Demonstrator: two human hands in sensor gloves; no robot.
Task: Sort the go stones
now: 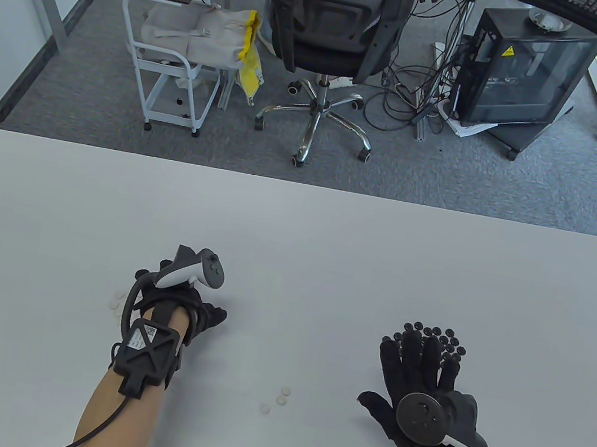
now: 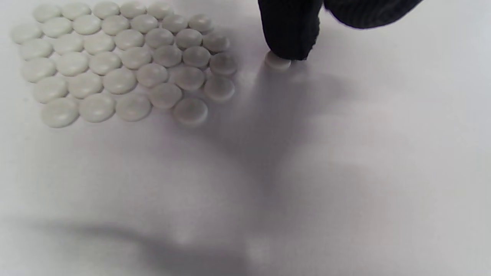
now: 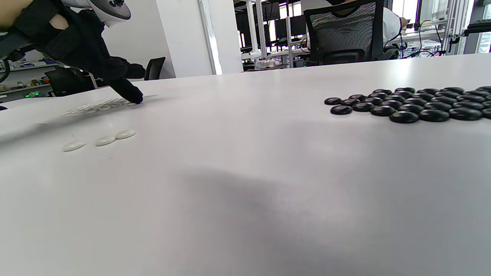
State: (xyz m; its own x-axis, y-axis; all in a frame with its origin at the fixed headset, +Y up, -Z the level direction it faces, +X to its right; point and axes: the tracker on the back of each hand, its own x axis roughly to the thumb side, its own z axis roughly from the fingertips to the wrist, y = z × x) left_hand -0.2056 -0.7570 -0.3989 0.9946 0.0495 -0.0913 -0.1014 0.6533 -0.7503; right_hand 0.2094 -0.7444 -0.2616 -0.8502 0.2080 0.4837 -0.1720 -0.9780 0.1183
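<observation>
- White Go stones (image 1: 278, 397), three loose ones, lie in the table view at about 5 o'clock from the left hand (image 1: 179, 306), which bends down over the white pile with fingers curled toward the table (image 1: 296, 234). At 3 o'clock, the right hand (image 1: 422, 370) lies flat, fingers spread, touching the black stones (image 1: 442, 339).
- Left wrist view: one fingertip (image 2: 289, 34) presses a single white stone (image 2: 277, 61) just at 3 o'clock of the packed white cluster (image 2: 122, 57). A slow slide toward 9 o'clock, kept flat, should seat it without scattering neighbours.
- Right wrist view: the black cluster (image 3: 414, 103) sits at 2 o'clock, well apart from the white stones.
</observation>
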